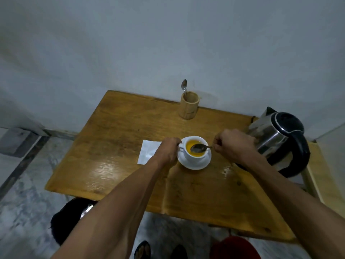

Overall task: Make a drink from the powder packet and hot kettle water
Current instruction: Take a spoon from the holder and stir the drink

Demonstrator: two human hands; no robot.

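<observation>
A white cup [196, 157] full of orange-yellow drink stands on a white saucer [200, 164] near the middle of the wooden table [115, 146]. My left hand [169, 152] grips the cup's handle on its left side. My right hand [233, 144] pinches the handle of a metal spoon [198, 148], whose bowl hangs just above the drink. The steel and black kettle [276, 139] sits at the table's right edge, right behind my right hand. A white packet [148, 152] lies flat to the left of the cup, partly under my left hand.
A bamboo holder [189, 107] with another spoon [183, 86] stands at the table's back edge against the wall. Below the table's front edge are a black bin [63, 221] at the left, a red object [233, 247] and my feet.
</observation>
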